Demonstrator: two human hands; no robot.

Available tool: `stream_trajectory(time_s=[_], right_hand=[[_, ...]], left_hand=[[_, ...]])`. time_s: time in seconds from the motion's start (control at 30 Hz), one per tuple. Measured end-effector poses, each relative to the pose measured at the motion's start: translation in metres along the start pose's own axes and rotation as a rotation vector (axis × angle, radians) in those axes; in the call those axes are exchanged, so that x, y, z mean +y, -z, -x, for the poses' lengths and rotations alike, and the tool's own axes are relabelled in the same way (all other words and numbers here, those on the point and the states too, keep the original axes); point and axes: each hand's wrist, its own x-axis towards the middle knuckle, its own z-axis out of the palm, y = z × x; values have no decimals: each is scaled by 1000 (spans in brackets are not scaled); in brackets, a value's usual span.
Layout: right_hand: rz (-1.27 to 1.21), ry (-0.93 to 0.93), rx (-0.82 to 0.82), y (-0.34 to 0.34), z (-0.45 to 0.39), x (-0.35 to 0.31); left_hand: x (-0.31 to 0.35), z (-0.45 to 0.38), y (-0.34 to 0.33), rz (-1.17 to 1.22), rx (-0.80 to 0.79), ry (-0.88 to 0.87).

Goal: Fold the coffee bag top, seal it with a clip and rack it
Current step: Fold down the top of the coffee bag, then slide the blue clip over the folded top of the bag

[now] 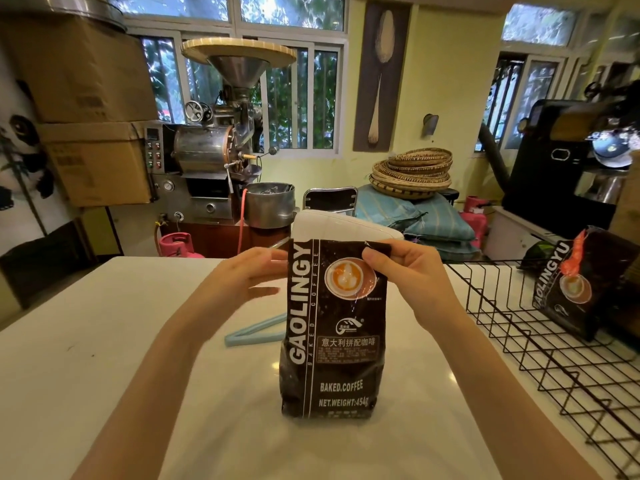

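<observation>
A black coffee bag (332, 341) printed "GAOLINGY BAKED COFFEE" stands upright on the white table (104, 341) in front of me. My right hand (412, 275) pinches the bag's top right corner between thumb and fingers. My left hand (246, 275) is at the bag's upper left edge, fingers against it, slightly blurred. A light blue clip (254, 332) lies on the table behind the bag, partly hidden by it. A black wire rack (540, 334) stands to the right and holds a second coffee bag (581, 285), leaning.
A white box-like object (343, 226) sits at the table's far edge behind the bag. Beyond the table are a coffee roaster (214, 157), pink gas cylinders (176, 242), stacked cardboard boxes (93, 133) and woven baskets (412, 171).
</observation>
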Motion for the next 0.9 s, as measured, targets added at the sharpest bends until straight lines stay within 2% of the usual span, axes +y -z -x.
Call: stream_trajectory(time_s=[0.13,0.27,0.37,0.6,0.67,0.77,0.83,0.9], right_hand=[[-11,-17,12,1,-1,2],[-27,-23,25,-1,-1,5],[-31,-21,43,-1,-1,5],[-27,-8,62,0,1,5],[-23,-12,58,0,1,5],[-27,-20,61,1,1,6],[-34,-22,63,1,1,6],[-37,-21,58,1,2,6]], left_hand=[[-37,-4,33,-475,-18,66],[-73,-16,40,-754,-128,169],[-98,-20,38,-848,-70,190],[-122,-17,33,-726,71,145],[-116,-17,33,-551,102,127],[-86,-16,30,-154,191,129],[-58,-12,25,84,172,79],[-32,-7,19,224,115,-16]])
